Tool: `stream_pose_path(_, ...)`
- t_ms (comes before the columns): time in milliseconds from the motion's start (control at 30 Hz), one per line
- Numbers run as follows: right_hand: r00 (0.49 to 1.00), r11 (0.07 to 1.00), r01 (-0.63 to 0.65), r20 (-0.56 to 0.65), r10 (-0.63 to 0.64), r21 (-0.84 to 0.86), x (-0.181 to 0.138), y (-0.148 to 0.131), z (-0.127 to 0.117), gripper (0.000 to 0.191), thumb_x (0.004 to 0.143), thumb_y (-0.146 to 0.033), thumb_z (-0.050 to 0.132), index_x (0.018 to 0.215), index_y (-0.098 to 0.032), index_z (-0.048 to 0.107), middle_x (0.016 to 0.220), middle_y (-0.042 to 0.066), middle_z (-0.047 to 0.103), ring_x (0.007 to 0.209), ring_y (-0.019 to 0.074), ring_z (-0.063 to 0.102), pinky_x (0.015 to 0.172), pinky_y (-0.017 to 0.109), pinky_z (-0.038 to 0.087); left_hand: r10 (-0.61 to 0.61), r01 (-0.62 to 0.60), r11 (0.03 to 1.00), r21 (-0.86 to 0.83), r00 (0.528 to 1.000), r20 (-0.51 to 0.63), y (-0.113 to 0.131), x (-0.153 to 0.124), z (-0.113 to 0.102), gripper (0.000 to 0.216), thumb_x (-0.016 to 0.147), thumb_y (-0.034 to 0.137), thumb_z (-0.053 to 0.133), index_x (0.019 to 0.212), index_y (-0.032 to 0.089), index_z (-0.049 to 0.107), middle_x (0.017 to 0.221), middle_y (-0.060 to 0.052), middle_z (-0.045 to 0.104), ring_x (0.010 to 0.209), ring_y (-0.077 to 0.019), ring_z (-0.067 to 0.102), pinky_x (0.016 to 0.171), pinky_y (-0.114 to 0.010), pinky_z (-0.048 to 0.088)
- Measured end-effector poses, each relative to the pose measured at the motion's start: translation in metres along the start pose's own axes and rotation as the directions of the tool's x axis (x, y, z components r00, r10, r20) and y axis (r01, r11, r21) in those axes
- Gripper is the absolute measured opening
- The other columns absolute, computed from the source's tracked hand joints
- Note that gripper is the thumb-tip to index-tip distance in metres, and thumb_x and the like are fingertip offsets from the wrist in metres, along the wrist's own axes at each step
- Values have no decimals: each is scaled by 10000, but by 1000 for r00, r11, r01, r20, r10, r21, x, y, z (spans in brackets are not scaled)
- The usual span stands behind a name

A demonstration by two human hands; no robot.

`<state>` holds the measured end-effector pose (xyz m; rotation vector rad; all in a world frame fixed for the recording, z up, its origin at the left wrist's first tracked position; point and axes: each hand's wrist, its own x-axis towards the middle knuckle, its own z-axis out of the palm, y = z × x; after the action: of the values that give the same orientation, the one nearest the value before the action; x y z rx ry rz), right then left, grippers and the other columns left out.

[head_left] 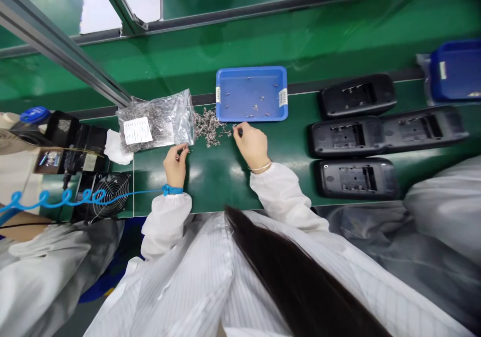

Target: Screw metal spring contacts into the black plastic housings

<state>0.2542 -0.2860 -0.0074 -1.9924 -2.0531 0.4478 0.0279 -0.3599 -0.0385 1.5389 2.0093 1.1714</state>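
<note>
Metal clips (pixel 209 125) lie piled beside the tray (pixel 248 119). The left hand (pixel 176 165) and right hand (pixel 252 145) each pinch one; a loose pinch risks dropping it.

A: Tray (pixel 240 89)?
B: Middle of the bench (pixel 210 186), far edge. Loose parts (pixel 209 126) just left of its near corner; bag (pixel 156 121) left of those.
A: Housings (pixel 355 136)?
B: Right of tray, clustered. Fan (pixel 108 192) at left end.

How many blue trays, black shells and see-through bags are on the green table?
Blue trays: 2
Black shells: 4
See-through bag: 1
Total: 7
</note>
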Motion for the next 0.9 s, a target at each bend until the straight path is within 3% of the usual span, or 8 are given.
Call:
stream_pose_path(167,986,998,-21,-164,31,64,5,16,-32,421,958,-250,313,1271,-149,576,1171,154,663,959,278,642,814,383,472,33,-33,999,3,999,-18,0,-1,1,272,850,155,573,1107,186,656,1012,-38,722,555,-87,446,663,-244,452)
stream_pose_path(267,996,998,16,-94,-9,68,1,19,-35,396,958,-259,334,1222,-160,611,1156,149,663,979,283,632,844,398,471,32,-31,999,17,999,-28,-1,0,2,303,821,129,592,1117,185,629,988,-32,714,548,-88,429,668,-246,450)
stream_pose_path(400,992,995,92,84,-94,35,-8,9,-14,352,970,-412,430,1138,-195,651,1108,113,650,918,252,635,759,337,461,54,-50,997,63,996,-64,-1,0,1,262,788,98,615,1038,176,636,972,-36,666,568,-89,431,704,-261,454)
stream_pose_path(533,985,992,126,122,-123,-19,-15,-2,-1,318,988,-355,398,1127,-203,640,1181,112,593,833,212,632,656,299,401,114,-102,989,109,987,-110,9,-7,1,115,846,151,595,942,178,653,954,-54,594,579,-91,418,693,-273,456)
stream_pose_path(667,977,987,159,138,-160,16,-26,-5,-18,275,994,-309,380,1088,-187,609,1094,97,636,831,219,627,649,296,389,227,-226,973,51,974,-15,27,-20,15,104,899,187,553,942,194,648,951,-56,575,653,-107,500,705,-269,477)
stream_pose_path(767,986,986,143,71,-149,86,-22,-1,-34,304,1008,-342,345,1123,-182,576,1067,93,659,932,239,627,730,308,432,319,-318,948,-21,944,88,41,-25,31,113,917,182,533,950,199,639,951,-58,582,738,-128,556,736,-275,491)
stream_pose_path(900,997,997,67,-36,-65,48,-5,4,-44,425,992,-257,305,1383,-163,440,1368,153,532,1090,267,599,829,353,467,333,-331,943,-40,936,114,50,-25,43,138,930,181,493,970,191,625,968,-69,585,758,-138,557,721,-283,486)
